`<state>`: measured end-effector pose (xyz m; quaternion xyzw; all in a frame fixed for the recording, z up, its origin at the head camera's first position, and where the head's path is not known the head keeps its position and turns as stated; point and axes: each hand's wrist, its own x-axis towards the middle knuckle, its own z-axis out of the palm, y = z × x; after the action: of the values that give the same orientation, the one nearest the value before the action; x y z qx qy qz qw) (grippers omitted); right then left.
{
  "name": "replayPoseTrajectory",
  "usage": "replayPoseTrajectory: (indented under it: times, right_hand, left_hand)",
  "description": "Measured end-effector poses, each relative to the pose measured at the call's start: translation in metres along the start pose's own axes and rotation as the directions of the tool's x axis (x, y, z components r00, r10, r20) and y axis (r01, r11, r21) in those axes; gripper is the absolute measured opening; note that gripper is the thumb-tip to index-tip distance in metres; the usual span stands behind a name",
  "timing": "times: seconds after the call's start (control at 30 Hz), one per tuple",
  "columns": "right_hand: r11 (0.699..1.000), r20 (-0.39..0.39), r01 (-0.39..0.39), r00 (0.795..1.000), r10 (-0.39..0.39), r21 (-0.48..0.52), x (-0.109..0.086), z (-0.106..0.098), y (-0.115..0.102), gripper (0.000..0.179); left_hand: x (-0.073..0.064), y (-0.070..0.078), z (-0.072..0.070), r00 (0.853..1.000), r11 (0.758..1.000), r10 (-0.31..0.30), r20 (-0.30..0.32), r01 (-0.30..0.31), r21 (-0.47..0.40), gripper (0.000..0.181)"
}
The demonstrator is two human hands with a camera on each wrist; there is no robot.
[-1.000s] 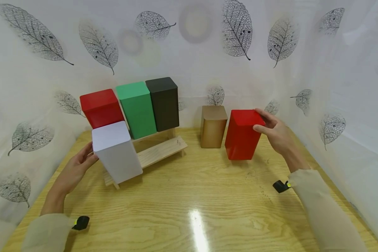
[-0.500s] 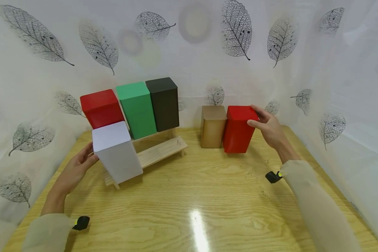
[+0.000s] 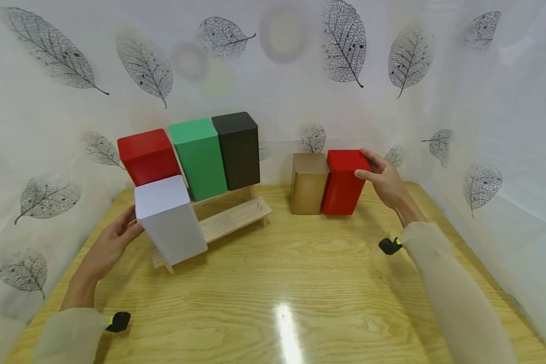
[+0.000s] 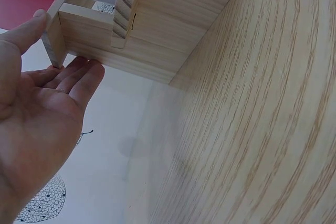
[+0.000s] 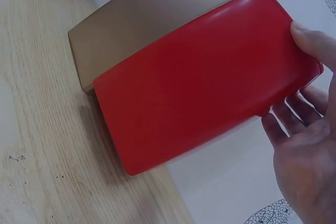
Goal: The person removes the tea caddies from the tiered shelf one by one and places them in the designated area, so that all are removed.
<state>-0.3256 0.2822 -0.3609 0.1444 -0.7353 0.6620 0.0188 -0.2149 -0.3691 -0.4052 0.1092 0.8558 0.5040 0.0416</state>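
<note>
Gripping the tall red box [image 3: 344, 187] near its top with the fingers of the right hand [image 3: 387, 185]. Found at the far right, just to the right of a gold box [image 3: 310, 189]. Cannot tell if touching the tabletop [image 3: 227, 303] or held a bit above. Holding the left end of a wooden stand [image 3: 234, 221] with the fingers of the left hand [image 3: 107, 246]. Seeing a white box [image 3: 173, 222] on the low, near part, and another red box [image 3: 147, 156], a green box [image 3: 200, 164] and a black box [image 3: 237, 154] on the high, far part.

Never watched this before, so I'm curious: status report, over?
Left grip on wooden stand. Right grip on red box. Gold box close alongside; nothing else seen blocking.
</note>
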Motion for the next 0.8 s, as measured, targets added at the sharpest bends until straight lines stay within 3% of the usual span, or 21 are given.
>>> replayPoseTrajectory:
  times: [0.33,0.47,0.8]
  right_hand:
    - [0.992,0.059,0.011,0.998,-0.019,0.123,0.007,0.0,0.012,0.079]
    - [0.992,0.063,-0.018,0.998,0.01,0.122,0.006,0.001,0.018,0.078]
    - [0.993,0.057,-0.007,0.998,0.001,0.119,0.006,0.005,0.022,0.08]
  left_hand:
    - [0.0,0.001,0.0,1.0,1.0,0.003,0.0,-0.003,-0.005,0.075]
    - [0.001,0.001,0.0,1.0,1.0,0.008,0.004,-0.008,-0.012,0.074]
    - [0.0,0.0,0.001,1.0,1.0,0.011,-0.003,-0.011,-0.006,0.074]
